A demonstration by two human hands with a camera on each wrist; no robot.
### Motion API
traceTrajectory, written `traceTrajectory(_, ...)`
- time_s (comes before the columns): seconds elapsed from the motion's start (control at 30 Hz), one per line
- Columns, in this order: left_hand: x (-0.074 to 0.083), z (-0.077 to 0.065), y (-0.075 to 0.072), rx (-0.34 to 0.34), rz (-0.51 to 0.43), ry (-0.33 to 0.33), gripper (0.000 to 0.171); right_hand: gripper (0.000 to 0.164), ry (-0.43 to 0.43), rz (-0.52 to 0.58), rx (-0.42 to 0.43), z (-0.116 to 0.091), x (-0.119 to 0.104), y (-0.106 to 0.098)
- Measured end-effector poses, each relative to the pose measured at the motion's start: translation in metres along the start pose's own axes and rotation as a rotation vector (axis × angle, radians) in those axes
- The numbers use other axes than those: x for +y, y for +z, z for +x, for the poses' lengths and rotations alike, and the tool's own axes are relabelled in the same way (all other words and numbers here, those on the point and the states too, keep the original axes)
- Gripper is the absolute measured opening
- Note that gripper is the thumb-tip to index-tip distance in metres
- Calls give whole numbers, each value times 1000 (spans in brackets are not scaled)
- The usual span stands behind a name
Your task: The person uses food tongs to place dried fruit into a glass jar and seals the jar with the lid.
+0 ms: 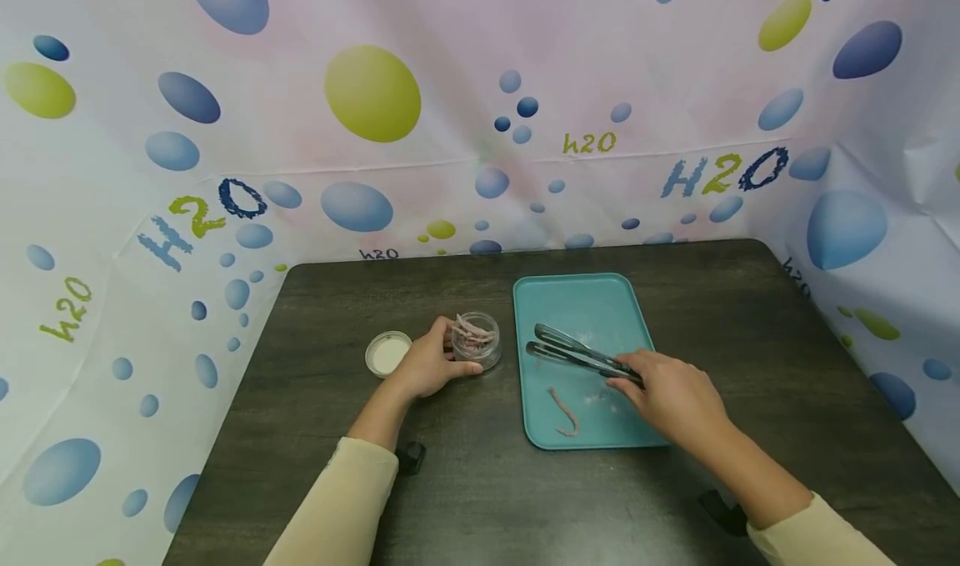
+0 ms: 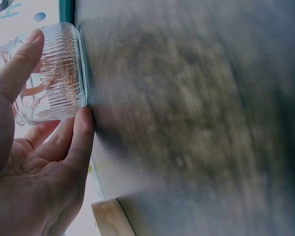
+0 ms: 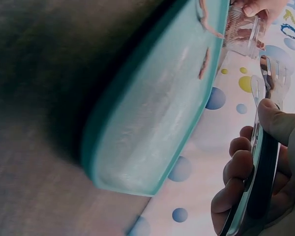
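My left hand [image 1: 431, 362] holds a small clear glass jar [image 1: 491, 351], thumb on the near side and fingers round the left. The jar has ribbed sides and stands upright and uncovered on the table. Inside is a heap of thin pinkish strips [image 1: 472, 331], some poking up to the rim. My right hand [image 1: 678, 395] grips metal tongs [image 1: 573, 353] with dark handles above the turquoise tray [image 1: 577, 291]. Their fork-like tips [image 3: 268, 73] are spread, nothing between them. A curved pinkish strip [image 1: 567, 416] lies on the tray; a shorter piece [image 3: 204, 64] shows there in the right wrist view.
Left of the jar lies a round pale lid [image 1: 387, 353], flat on the dark wood-grain table [image 1: 330, 316]. In the left wrist view a wood-coloured piece [image 2: 113, 216] rests on the tabletop. A white sheet with coloured dots [image 1: 442, 157] hangs behind the table and at its sides.
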State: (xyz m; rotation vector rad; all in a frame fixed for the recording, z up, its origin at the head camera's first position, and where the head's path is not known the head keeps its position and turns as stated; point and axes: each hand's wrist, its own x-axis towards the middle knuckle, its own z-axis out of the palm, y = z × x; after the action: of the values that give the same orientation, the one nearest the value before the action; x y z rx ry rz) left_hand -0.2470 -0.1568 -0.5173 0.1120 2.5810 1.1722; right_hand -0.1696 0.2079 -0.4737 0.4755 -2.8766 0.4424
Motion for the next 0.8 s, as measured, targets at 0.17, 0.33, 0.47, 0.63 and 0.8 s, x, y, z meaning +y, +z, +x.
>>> traceTrajectory(0.17, 0, 1, 0, -3, 5, -3, 70, 35, 10, -10, -13, -7, 3, 2)
traceTrajectory(0.33, -1, 2, 0, -7, 13, -13, 73, 32, 15, -5, -44, -17, 4, 7)
traceTrajectory(0.47, 0, 2, 0, -7, 17, -12, 72, 31, 11, 6, -54, -25, 5, 12)
traceTrajectory(0.63, 1, 2, 0, -6, 11, -10, 71, 30, 7, 3, -69, -32, 5, 15)
traceTrajectory(0.8, 0, 1, 1, -6, 10, -6, 71, 28, 10, -3, -82, -36, 7, 16)
